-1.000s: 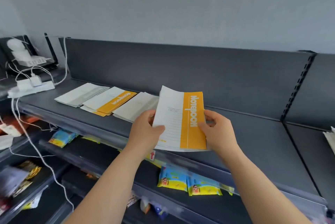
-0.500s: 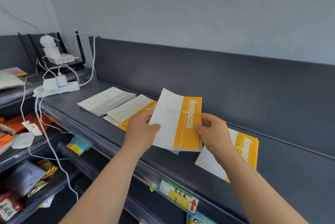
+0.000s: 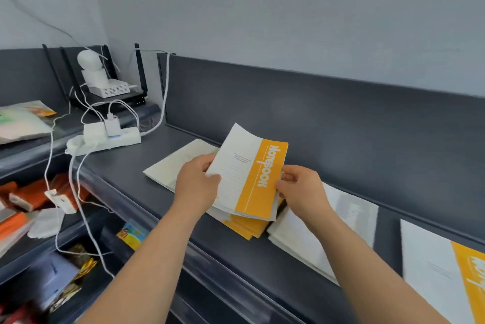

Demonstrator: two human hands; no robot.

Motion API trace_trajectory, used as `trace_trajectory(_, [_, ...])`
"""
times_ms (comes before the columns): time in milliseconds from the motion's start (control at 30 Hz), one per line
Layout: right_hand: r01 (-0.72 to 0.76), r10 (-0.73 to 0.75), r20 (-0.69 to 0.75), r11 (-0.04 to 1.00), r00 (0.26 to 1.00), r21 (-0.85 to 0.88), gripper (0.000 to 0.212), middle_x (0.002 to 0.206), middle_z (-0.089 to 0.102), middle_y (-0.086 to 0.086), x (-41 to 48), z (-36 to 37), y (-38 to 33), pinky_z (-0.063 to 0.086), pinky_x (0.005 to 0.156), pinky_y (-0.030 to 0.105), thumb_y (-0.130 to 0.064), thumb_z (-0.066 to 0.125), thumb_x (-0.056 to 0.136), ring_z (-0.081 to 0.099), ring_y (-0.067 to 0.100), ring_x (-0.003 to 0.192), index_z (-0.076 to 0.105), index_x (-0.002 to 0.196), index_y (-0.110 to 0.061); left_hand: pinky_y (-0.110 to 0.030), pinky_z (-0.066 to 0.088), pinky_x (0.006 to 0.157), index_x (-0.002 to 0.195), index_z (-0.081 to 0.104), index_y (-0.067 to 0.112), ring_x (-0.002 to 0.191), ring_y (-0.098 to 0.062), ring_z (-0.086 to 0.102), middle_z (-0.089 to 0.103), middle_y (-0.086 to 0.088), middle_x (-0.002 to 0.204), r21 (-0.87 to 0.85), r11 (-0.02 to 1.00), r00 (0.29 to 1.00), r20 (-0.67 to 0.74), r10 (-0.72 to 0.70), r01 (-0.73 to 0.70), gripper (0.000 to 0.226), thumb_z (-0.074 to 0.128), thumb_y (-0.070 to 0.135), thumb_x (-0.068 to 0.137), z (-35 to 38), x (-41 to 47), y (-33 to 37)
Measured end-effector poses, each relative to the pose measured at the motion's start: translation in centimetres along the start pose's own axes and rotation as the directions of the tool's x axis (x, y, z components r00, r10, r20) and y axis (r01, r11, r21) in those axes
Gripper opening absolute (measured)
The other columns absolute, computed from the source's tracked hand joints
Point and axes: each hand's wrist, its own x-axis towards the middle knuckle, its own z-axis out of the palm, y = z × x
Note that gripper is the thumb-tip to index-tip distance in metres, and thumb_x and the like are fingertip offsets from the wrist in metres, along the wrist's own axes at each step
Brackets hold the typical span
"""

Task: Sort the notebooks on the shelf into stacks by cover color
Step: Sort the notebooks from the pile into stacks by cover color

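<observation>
A white notebook with an orange band (image 3: 249, 176) is held tilted just above a stack of orange-banded notebooks (image 3: 245, 226) on the dark grey shelf (image 3: 126, 166). My left hand (image 3: 196, 187) grips its left edge, thumb on the cover. My right hand (image 3: 301, 190) pinches its right edge. A pale cream notebook (image 3: 173, 166) lies to the left, partly behind my left hand. Another pale stack (image 3: 328, 234) lies to the right. Farther right, one more orange-banded notebook (image 3: 446, 271) runs off the frame.
A white power strip (image 3: 105, 137) with plugs and trailing cables sits at the shelf's left end, with a router and white device (image 3: 105, 82) behind it. Lower shelves hold snack packets (image 3: 131, 234). The shelf's raised back panel (image 3: 315, 113) runs behind the notebooks.
Both hands carried the orange-banded notebook left along the shelf; it now hangs over the orange stack. The view swung left with it, bringing the power strip closer.
</observation>
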Motion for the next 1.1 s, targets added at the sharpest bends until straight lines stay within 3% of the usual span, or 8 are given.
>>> trace_trajectory(200, [-0.054, 0.054, -0.004, 0.997, 0.999, -0.050, 0.032, 0.076, 0.071, -0.007, 3.3, 8.0, -2.9, 0.057, 0.073, 0.032, -0.007, 0.054, 0.090, 0.067, 0.014, 0.075, 0.066, 0.077, -0.033, -0.032, 0.053, 0.071, 0.105, 0.067, 0.021, 0.086, -0.015, 0.062, 0.067, 0.011, 0.093, 0.137, 0.991, 0.999, 0.043, 0.002, -0.008, 0.041, 0.046, -0.008, 0.084, -5.9, 7.9, -3.9])
trace_trajectory(367, [-0.108, 0.105, -0.036, 0.989, 0.994, -0.098, 0.019, 0.082, 0.073, 0.007, 5.6, 13.2, -3.8, 0.049, 0.055, 0.030, -0.007, 0.053, 0.089, 0.062, 0.019, 0.064, 0.071, 0.090, -0.011, -0.040, 0.053, 0.073, 0.092, 0.061, 0.027, 0.087, -0.020, 0.062, 0.067, 0.005, 0.096, 0.206, 0.978, 0.995, 0.101, 0.016, -0.036, 0.038, 0.047, -0.007, 0.083, -8.7, 12.7, -7.1])
trace_trajectory(467, [-0.136, 0.126, -0.076, 0.980, 0.989, -0.142, 0.018, 0.089, 0.069, 0.019, 6.0, 15.0, -3.6, 0.055, 0.072, 0.043, -0.003, 0.052, 0.085, 0.064, 0.036, 0.081, 0.066, 0.096, 0.003, -0.032, 0.051, 0.067, 0.100, 0.057, 0.024, 0.089, -0.016, 0.060, 0.063, 0.005, 0.105, 0.194, 0.981, 0.992, 0.119, -0.036, 0.013, 0.035, 0.049, -0.005, 0.083, -9.5, 14.4, -9.2])
trace_trajectory(633, [-0.118, 0.103, -0.072, 0.962, 0.992, -0.247, 0.022, 0.091, 0.067, 0.024, 5.9, 15.7, -4.1, 0.052, 0.085, 0.049, -0.004, 0.052, 0.086, 0.063, 0.038, 0.089, 0.060, 0.101, 0.010, -0.023, 0.041, 0.057, 0.098, 0.056, 0.018, 0.085, -0.018, 0.058, 0.062, 0.000, 0.101, 0.231, 0.972, 0.982, 0.167, -0.086, 0.046, 0.023, 0.051, 0.000, 0.085, -9.6, 15.7, -11.1])
trace_trajectory(700, [-0.112, 0.095, -0.077, 0.959, 0.992, -0.261, 0.024, 0.093, 0.066, 0.025, 5.7, 15.7, -4.4, 0.051, 0.086, 0.049, -0.006, 0.052, 0.088, 0.062, 0.039, 0.091, 0.059, 0.103, 0.010, -0.027, 0.042, 0.057, 0.094, 0.054, 0.014, 0.082, -0.022, 0.056, 0.059, -0.004, 0.097, 0.279, 0.959, 0.981, 0.165, -0.098, 0.049, 0.011, 0.049, 0.006, 0.088, -9.5, 15.6, -10.9])
trace_trajectory(800, [-0.117, 0.098, -0.084, 0.960, 0.992, -0.256, 0.026, 0.098, 0.065, 0.025, 5.2, 15.4, -4.8, 0.050, 0.084, 0.046, -0.011, 0.053, 0.090, 0.061, 0.038, 0.093, 0.060, 0.106, 0.008, -0.040, 0.048, 0.074, 0.094, 0.049, 0.015, 0.087, -0.025, 0.053, 0.053, -0.002, 0.091, 0.348, 0.938, 0.991, 0.132, -0.037, -0.012, 0.006, 0.043, 0.013, 0.093, -9.9, 15.3, -9.9])
trace_trajectory(933, [-0.148, 0.134, -0.126, 0.983, 0.983, -0.109, 0.021, 0.093, 0.068, 0.003, 4.4, 14.4, -5.6, 0.054, 0.078, 0.040, -0.025, 0.054, 0.094, 0.065, 0.027, 0.093, 0.063, 0.109, -0.014, -0.022, 0.037, 0.055, 0.101, 0.051, 0.014, 0.071, -0.009, 0.049, 0.056, 0.003, 0.088, 0.052, 0.998, 0.986, 0.167, 0.027, -0.036, 0.011, 0.042, 0.012, 0.094, -10.2, 14.1, -6.5])
trace_trajectory(1100, [-0.139, 0.138, -0.220, 0.990, 0.966, 0.013, 0.031, 0.104, 0.068, -0.009, 2.8, 11.4, -4.9, 0.056, 0.083, 0.035, -0.030, 0.054, 0.094, 0.066, 0.012, 0.092, 0.057, 0.124, -0.022, -0.018, 0.040, 0.061, 0.114, 0.050, 0.022, 0.092, -0.003, 0.057, 0.060, 0.011, 0.103, -0.177, 0.983, 0.947, 0.319, 0.020, 0.039, 0.024, 0.043, 0.010, 0.094, -7.9, 11.5, -3.9])
